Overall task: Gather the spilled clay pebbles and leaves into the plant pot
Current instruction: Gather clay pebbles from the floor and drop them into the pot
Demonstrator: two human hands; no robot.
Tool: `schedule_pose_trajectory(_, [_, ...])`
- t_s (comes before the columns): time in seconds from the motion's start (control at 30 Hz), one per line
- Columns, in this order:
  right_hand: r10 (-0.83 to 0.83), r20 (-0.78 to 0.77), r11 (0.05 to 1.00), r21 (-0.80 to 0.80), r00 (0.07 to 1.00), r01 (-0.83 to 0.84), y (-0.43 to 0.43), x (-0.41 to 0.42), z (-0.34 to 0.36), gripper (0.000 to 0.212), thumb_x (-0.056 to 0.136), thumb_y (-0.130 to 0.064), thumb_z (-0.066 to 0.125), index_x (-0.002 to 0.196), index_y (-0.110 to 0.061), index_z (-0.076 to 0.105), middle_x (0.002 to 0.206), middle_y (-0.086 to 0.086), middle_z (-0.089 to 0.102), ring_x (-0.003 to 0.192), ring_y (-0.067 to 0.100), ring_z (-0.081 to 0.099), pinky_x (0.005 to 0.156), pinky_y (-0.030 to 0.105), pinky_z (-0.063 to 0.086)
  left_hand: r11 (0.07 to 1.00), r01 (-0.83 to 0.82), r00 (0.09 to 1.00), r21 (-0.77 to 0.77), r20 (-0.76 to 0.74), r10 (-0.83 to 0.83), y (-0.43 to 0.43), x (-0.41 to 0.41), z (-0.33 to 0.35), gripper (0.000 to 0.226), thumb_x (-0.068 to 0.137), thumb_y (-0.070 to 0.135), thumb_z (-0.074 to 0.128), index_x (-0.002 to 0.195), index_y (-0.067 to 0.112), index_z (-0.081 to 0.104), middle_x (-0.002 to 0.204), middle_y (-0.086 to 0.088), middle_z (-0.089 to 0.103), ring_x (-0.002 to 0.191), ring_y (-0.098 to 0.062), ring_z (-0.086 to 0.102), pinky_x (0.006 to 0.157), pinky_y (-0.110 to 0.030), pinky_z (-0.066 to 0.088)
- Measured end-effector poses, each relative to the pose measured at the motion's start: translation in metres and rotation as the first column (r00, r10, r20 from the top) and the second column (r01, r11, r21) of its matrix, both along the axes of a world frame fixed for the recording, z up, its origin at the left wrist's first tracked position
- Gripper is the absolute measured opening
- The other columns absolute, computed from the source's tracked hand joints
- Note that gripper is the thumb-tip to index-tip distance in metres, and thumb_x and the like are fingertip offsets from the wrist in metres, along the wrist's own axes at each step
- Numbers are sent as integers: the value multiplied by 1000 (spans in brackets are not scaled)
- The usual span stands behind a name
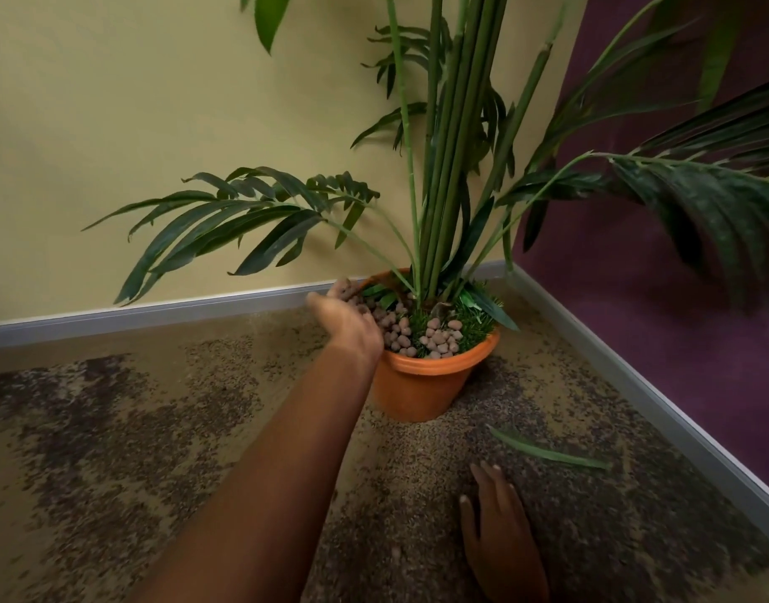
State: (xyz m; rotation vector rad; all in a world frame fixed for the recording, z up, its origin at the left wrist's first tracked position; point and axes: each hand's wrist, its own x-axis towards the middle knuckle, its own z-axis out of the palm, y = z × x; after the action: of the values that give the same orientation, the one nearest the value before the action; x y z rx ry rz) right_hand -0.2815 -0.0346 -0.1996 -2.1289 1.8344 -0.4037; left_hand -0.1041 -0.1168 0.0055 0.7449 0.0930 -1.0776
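Head view: orange plant pot [421, 385] in the far corner, packed with clay pebbles [439, 341]. Left hand [352, 319] cupped over its left rim, holding pebbles. Right hand [500, 515] flat, open on carpet [113, 428]. Leaf [548, 450] loose, near right of pot.

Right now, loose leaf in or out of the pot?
Out. The leaf lies flat on the carpet, right of the pot.

No readable text, label or number anywhere (pot included).
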Motion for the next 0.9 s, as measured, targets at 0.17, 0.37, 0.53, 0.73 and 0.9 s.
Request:
schedule_pose_trajectory(0.17, [-6, 77, 999, -45, 997, 9, 0, -1, -4, 43, 95, -24, 48, 135, -11, 46, 147, 5, 41, 141, 24, 32, 114, 35, 28, 995, 54, 981, 87, 180, -69, -18, -5, -5, 59, 101, 38, 9, 140, 6, 39, 142, -14, 45, 130, -27, 43, 92, -28, 34])
schedule_pose_trajectory(0.37, [-20, 101, 991, -133, 995, 33, -1, -4, -11, 35, 80, -8, 70, 114, -1, 66, 126, 18, 62, 121, 38, 55, 99, 49, 44, 996, 54, 951, 77, 300, -75, -16, -3, -15, 56, 100, 36, 9, 145, 11, 33, 145, -10, 43, 132, -25, 41, 97, -29, 32])
schedule_pose_trajectory(0.53, [42, 70, 998, -54, 997, -38, -1, -6, -9, 43, 99, -28, 37, 141, -18, 39, 153, 0, 30, 145, 15, 19, 118, 28, 16, 1000, -17, 850, 8, 527, 10, 12, 0, -31, 50, 102, 30, 10, 143, 14, 35, 146, -6, 43, 126, -11, 40, 88, -16, 37])
schedule_pose_trajectory(0.73, [104, 64, 995, -18, 993, -103, 7, -7, -2, 43, 101, -28, 32, 142, -17, 36, 154, -1, 29, 144, 14, 20, 119, 27, 20, 985, -39, 292, 170, 944, -152, 84, 2, -103, 50, 96, 40, 27, 145, 29, 26, 157, 2, 17, 145, -12, 13, 108, -31, 14])
schedule_pose_trajectory(0.9, [182, 128, 982, -77, 975, -173, 28, 4, 2, 42, 97, -21, 44, 137, -11, 44, 147, 6, 42, 139, 19, 34, 113, 32, 33, 869, 90, -283, 487, 849, -447, 151, 4, -157, 56, 86, 55, 24, 136, 51, -1, 152, 20, -7, 143, -4, -12, 114, -31, -5])
